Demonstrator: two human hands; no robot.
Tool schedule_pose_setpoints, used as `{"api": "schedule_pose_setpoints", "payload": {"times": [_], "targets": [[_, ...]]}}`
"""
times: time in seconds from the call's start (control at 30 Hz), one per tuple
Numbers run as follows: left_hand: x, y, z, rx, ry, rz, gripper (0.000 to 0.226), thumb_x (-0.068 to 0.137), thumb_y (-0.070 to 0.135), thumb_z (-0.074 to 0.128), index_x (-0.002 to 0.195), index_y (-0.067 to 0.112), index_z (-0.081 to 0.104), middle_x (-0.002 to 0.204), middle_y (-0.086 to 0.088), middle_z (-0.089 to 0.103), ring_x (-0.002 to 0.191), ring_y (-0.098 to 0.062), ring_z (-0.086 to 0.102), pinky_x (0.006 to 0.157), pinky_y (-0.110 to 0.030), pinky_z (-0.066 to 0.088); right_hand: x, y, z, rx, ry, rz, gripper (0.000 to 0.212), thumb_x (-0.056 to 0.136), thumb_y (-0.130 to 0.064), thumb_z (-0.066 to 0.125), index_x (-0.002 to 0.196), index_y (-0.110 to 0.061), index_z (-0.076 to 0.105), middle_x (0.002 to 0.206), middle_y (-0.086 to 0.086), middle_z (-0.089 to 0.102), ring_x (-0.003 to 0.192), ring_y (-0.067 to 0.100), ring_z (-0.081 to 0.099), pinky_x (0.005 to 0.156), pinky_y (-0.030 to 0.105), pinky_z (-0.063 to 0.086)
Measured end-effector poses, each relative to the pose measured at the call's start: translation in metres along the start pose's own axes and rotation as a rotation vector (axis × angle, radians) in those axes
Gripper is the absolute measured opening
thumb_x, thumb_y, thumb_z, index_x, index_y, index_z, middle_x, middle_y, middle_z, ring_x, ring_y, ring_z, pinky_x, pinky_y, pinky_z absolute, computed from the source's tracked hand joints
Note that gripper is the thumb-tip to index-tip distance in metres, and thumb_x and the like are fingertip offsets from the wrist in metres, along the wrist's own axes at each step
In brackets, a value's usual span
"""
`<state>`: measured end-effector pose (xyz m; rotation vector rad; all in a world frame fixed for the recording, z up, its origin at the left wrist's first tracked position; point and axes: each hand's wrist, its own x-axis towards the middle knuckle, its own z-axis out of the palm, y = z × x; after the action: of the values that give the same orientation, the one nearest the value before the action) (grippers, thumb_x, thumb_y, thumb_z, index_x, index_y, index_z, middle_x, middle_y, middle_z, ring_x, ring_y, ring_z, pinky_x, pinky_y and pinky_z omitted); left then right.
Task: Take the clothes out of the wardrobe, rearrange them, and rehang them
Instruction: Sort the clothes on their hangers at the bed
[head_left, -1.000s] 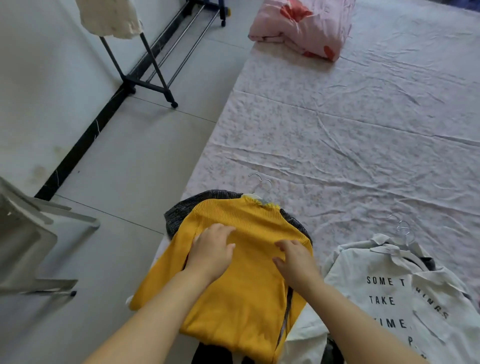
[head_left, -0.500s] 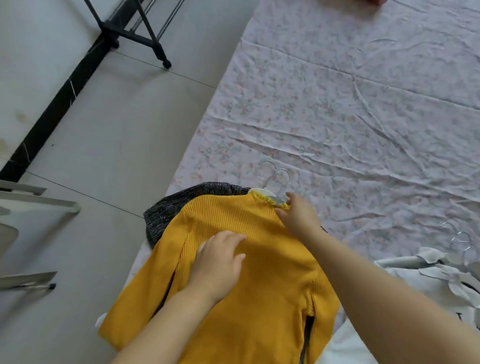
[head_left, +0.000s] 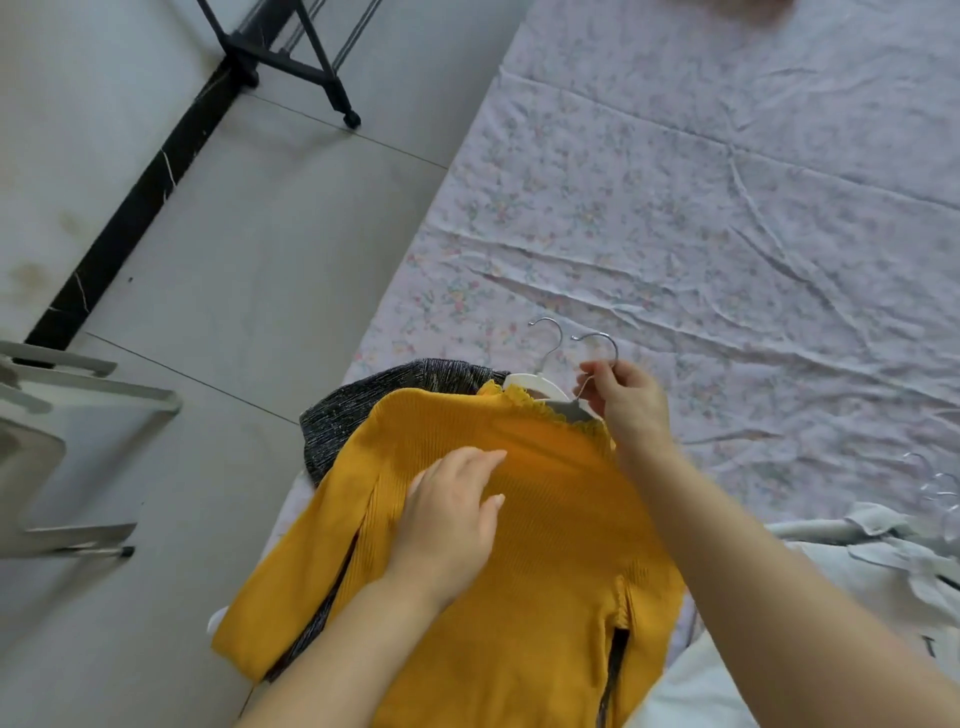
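Nearby, rack, white shirt, grey knit under sweater, hanger

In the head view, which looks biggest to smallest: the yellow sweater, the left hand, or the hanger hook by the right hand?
1. yellow sweater, largest
2. left hand, middle, though nearer the camera
3. hanger hook, smallest

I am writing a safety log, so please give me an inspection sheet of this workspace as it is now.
Surface: bed sheet, floral, wrinkled.
Job's things: yellow sweater lying over a dark garment; white garment at right.
Clutter: nothing seen.
Grips: left hand flat on the sweater; right hand pinches a hanger hook.
Cables: nothing seen.
Surroundings: tiled floor, black rack base, white furniture.
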<state>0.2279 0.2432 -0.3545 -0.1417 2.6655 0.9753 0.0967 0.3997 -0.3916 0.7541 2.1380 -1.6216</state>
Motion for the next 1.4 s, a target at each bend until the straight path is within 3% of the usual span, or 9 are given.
{"api": "schedule_pose_setpoints", "payload": {"times": [0.2,0.33,0.43,0.5,0.6,0.87,1.03,1.23,1.4], "targets": [[-0.016,0.055,-0.049,0.053,0.17,0.079,0.047,0.094,0.027,0.049,0.139,0.018,0.039,0.14,-0.002,0.043,0.13,-0.018,0.037,0.11,-0.037,0.029,-0.125,-0.028,-0.04,0.019,-0.03,-0.206,0.023,0.094,-0.016,0.053,0.079,-0.024,0.069,0.079,0.003,0.069,0.082,0.019,0.065,0.083,0.044,0.052],[-0.049,0.082,-0.073,0.273,0.083,0.105,0.049,0.097,0.041,0.035,0.144,0.029,0.026,0.144,0.006,0.035,0.134,-0.013,0.027,0.114,-0.034,0.011,-0.2,-0.051,-0.063,0.156,-0.056,-0.278,0.019,0.091,-0.015,0.056,0.085,-0.023,0.072,0.079,0.0,0.072,0.082,0.017,0.067,0.079,0.033,0.055],[-0.09,0.089,-0.083,0.337,0.065,0.143,0.045,0.096,0.04,0.036,0.14,0.033,0.031,0.129,0.013,0.051,0.124,-0.009,0.04,0.114,-0.035,0.008,-0.247,-0.063,-0.075,0.253,-0.038,-0.325,0.019,0.09,-0.011,0.057,0.082,-0.019,0.072,0.077,0.002,0.072,0.078,0.016,0.068,0.072,0.023,0.055],[-0.118,0.089,-0.089,0.333,0.121,0.186,0.038,0.094,0.031,0.046,0.132,0.031,0.045,0.111,0.012,0.063,0.108,-0.011,0.055,0.11,-0.036,0.024,-0.276,-0.066,-0.078,0.304,-0.034,-0.351,0.02,0.089,-0.008,0.058,0.08,-0.017,0.073,0.076,0.005,0.072,0.078,0.018,0.068,0.074,0.026,0.055],[-0.151,0.082,-0.094,0.253,0.24,0.375,0.027,0.078,0.025,0.059,0.104,0.025,0.066,0.078,0.01,0.069,0.07,-0.012,0.065,0.074,-0.033,0.052,-0.318,-0.066,-0.08,0.335,0.002,-0.384,0.019,0.088,-0.006,0.059,0.08,-0.016,0.073,0.076,0.004,0.072,0.076,0.018,0.068,0.076,0.029,0.055],[-0.243,0.069,-0.138,0.008,0.324,0.595,0.034,0.083,0.039,0.047,0.101,0.022,0.07,0.078,0.008,0.071,0.063,-0.013,0.065,0.057,-0.032,0.052,-0.432,-0.027,-0.074,-0.269,0.254,-0.601,0.033,0.086,-0.023,0.065,0.109,-0.043,0.056,0.102,-0.027,0.058,0.097,-0.014,0.052,0.082,0.003,0.041],[-0.296,0.086,-0.171,-0.081,0.401,0.759,0.032,0.08,0.041,0.052,0.097,0.024,0.072,0.079,0.009,0.072,0.063,-0.008,0.065,0.063,-0.024,0.051,-0.499,0.006,-0.076,-0.417,0.398,-0.738,0.044,0.087,-0.028,0.061,0.12,-0.052,0.044,0.099,-0.034,0.05,0.098,-0.01,0.049,0.088,0.015,0.038],[-0.344,0.129,-0.175,-0.07,0.366,0.892,0.035,0.078,0.044,0.048,0.1,0.029,0.071,0.078,0.005,0.073,0.057,-0.012,0.064,0.057,-0.025,0.053,-0.56,0.035,-0.109,-0.511,0.709,-0.837,0.047,0.087,-0.04,0.046,0.134,-0.04,0.04,0.084,-0.021,0.056,0.08,-0.006,0.049,0.082,0.004,0.035],[-0.388,0.165,-0.138,-0.086,0.228,0.962,0.03,0.077,0.042,0.053,0.101,0.034,0.07,0.079,0.009,0.071,0.059,-0.011,0.063,0.054,-0.024,0.05,-0.612,0.078,-0.159,-0.538,0.797,-0.812,0.051,0.089,-0.036,0.047,0.137,-0.047,0.034,0.081,-0.016,0.057,0.076,0.001,0.054,0.076,0.016,0.044]]}}
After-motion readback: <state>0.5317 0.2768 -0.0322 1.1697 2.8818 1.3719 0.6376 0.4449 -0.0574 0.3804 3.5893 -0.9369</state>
